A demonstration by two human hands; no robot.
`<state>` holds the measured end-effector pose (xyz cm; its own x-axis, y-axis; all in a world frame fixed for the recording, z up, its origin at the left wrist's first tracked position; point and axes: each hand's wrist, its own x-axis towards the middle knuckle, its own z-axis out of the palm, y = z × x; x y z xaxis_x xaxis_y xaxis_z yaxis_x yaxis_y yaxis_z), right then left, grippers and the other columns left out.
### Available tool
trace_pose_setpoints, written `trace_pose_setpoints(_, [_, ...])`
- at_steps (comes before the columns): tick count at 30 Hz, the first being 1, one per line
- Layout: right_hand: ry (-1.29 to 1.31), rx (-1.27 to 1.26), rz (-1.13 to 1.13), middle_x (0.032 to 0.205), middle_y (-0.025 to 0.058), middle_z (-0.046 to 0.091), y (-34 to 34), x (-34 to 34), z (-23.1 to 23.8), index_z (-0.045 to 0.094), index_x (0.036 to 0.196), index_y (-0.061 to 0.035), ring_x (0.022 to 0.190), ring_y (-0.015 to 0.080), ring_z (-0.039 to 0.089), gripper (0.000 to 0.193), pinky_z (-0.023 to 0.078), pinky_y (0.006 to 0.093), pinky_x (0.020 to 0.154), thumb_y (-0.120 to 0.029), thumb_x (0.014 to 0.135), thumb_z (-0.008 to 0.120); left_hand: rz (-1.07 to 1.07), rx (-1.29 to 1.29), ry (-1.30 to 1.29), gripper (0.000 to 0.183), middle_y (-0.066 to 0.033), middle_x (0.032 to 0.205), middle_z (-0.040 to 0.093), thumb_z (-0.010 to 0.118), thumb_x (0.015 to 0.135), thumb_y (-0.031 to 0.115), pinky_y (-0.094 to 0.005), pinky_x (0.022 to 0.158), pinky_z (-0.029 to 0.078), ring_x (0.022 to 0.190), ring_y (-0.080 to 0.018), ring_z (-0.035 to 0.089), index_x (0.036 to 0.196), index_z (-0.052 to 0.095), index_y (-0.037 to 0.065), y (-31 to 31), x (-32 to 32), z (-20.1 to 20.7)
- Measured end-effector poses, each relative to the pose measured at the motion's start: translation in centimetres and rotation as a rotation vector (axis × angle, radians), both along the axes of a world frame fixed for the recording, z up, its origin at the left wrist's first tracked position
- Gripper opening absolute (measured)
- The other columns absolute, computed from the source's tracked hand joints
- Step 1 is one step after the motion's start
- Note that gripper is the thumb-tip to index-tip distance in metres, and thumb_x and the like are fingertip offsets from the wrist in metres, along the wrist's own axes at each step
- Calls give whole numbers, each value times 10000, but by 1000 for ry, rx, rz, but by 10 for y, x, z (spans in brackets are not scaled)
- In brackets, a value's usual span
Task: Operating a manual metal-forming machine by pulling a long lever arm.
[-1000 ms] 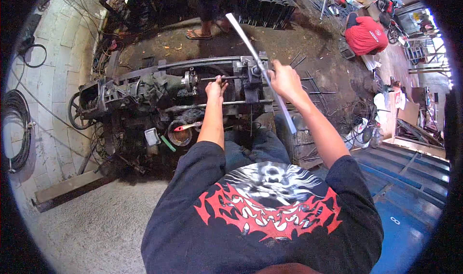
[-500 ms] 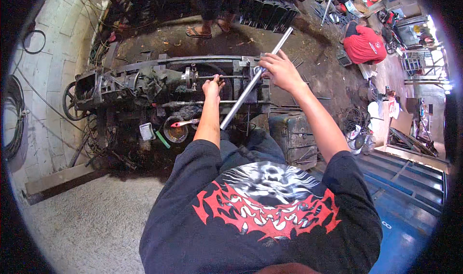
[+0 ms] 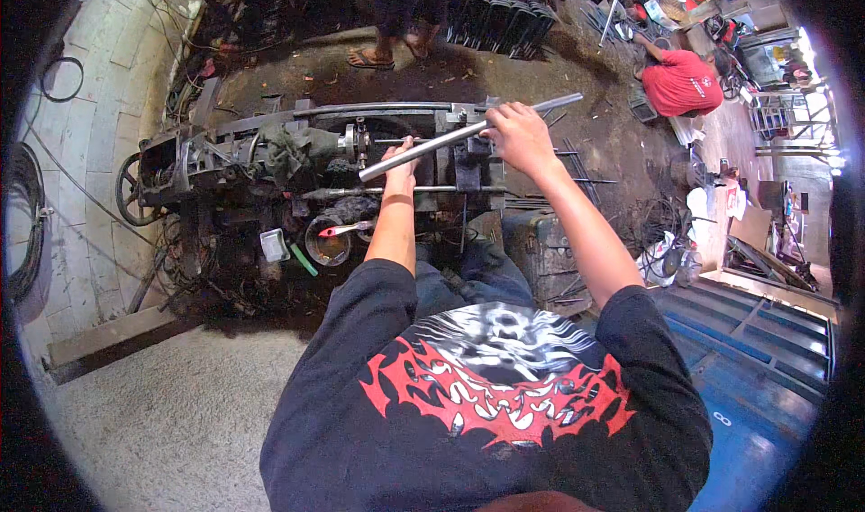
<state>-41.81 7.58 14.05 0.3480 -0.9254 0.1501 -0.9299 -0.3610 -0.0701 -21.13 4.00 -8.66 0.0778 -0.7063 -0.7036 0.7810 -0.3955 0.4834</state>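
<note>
A long grey metal tube (image 3: 441, 141) slants over the lathe-like machine (image 3: 315, 147), its left end lower than its right. My right hand (image 3: 521, 139) is closed around it, right of its middle. My left hand (image 3: 399, 172) is over the machine, just right of the round metal chuck (image 3: 351, 143). The tube crosses in front of this hand and hides most of its fingers, so its grip is unclear. A thin rod (image 3: 386, 140) runs from the chuck toward the left hand. A dark rag (image 3: 297, 147) drapes over the machine left of the chuck.
Nearer me are a round container (image 3: 327, 249) with a red-handled brush (image 3: 338, 230), a green strip (image 3: 304, 260) and a white tub (image 3: 275, 245). A metal box (image 3: 541, 251) stands right. Someone stands in sandals (image 3: 371, 60) beyond; a person in red (image 3: 682, 84) crouches far right.
The tube has swung from steep to a shallow slant, its near end moving left and up across my left hand. My right hand has turned with it; the crouching person has reached out an arm.
</note>
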Motion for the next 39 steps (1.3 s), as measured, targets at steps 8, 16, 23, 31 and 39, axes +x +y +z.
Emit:
trace_pose_setpoints(8, [27,425,-455,910,225,713,-28,37,28,724,905,-20,905,397,702,377,554,503,804,-382,935,624,-215,17,-127,160,-153,996,686,625,954,80,-339,661,629,793,-244,693,1036,579,-50,-2,10,13])
trace_pose_setpoints(16, [-36,-3,18,1021,158,699,-19,7,38,667,1120,-56,1034,348,638,343,510,467,907,-287,867,656,-263,46,-41,211,-123,976,685,646,943,96,-328,691,622,789,-223,693,1090,599,-48,-4,16,9])
trace_pose_setpoints(23, [125,322,-349,897,240,700,1,17,17,732,903,1,957,396,670,491,515,494,853,-457,932,558,-283,35,-44,192,-119,986,687,618,948,127,-331,700,600,844,-238,691,1064,642,-25,-2,16,22])
trace_pose_setpoints(31, [-158,420,-660,1008,276,685,-4,21,17,706,1026,33,1038,469,637,532,490,500,945,-458,927,524,-283,57,-42,174,-108,990,682,617,942,124,-359,716,612,827,-256,695,1058,649,-1,-2,18,19])
trace_pose_setpoints(39, [292,116,92,1583,48,344,-8,-14,24,467,1455,-193,1509,252,204,733,196,524,1222,-251,782,753,-246,25,-60,275,-143,1052,691,546,1021,277,-375,702,610,885,-292,713,1087,601,16,-1,8,19])
